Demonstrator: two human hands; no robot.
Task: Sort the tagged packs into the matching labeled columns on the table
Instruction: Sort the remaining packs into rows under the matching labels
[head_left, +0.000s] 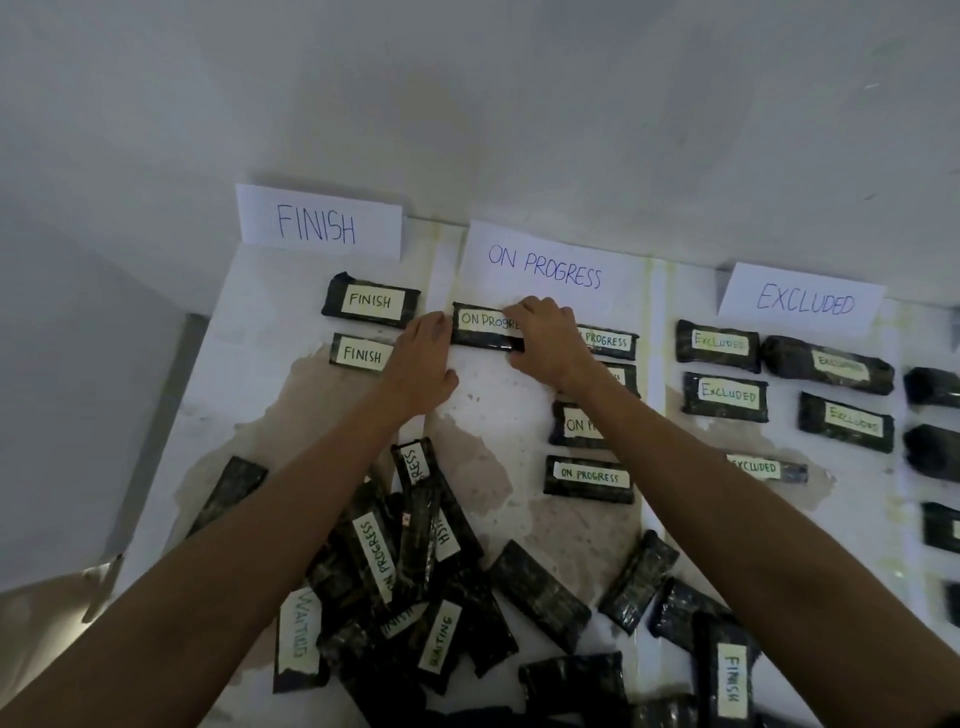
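Across the table (488, 415), sorted rows (589, 478) flank the held pack (483, 330), heap (415, 571) nearer.

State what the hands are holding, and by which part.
An ON PROGRESS pack: the right hand grips its right end; the left hand touches its left end.

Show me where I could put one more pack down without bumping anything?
Bare table lies below the lower FINISH pack, down to the unsorted pile. There is more below the top ON PROGRESS pack, left of the lowest ON PROGRESS pack. It is crowded at the pile and among the EXCLUDED packs.
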